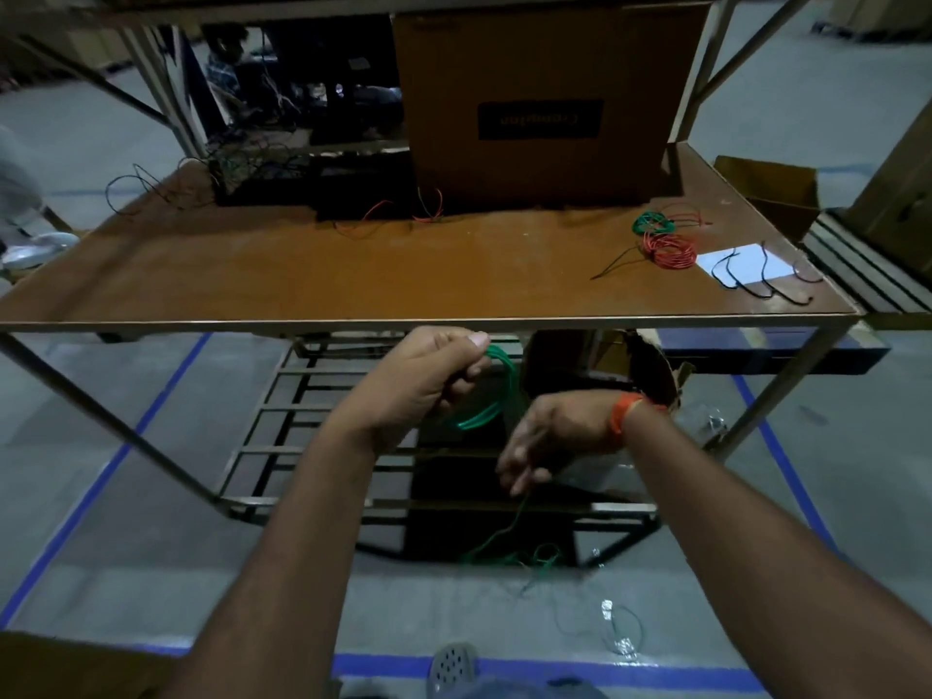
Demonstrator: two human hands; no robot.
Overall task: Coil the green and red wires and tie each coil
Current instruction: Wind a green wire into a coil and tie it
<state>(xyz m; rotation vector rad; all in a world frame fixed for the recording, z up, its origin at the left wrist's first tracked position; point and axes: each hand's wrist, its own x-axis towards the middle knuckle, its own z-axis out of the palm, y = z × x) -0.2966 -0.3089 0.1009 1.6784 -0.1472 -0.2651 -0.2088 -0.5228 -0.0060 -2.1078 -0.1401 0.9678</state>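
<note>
Green plastic-coated wire: your left hand grips its loops below table's near edge; right hand pinches trailing strand.

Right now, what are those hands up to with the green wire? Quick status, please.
Left hand grips green coil. Right hand feeds the loose green strand, rest trails on floor. Finished coils on table. Nothing blocking.

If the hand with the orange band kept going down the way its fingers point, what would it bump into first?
Probably the loose green wire trailing below the right hand, then the metal rack under the table, though depth is hard to judge.
</note>
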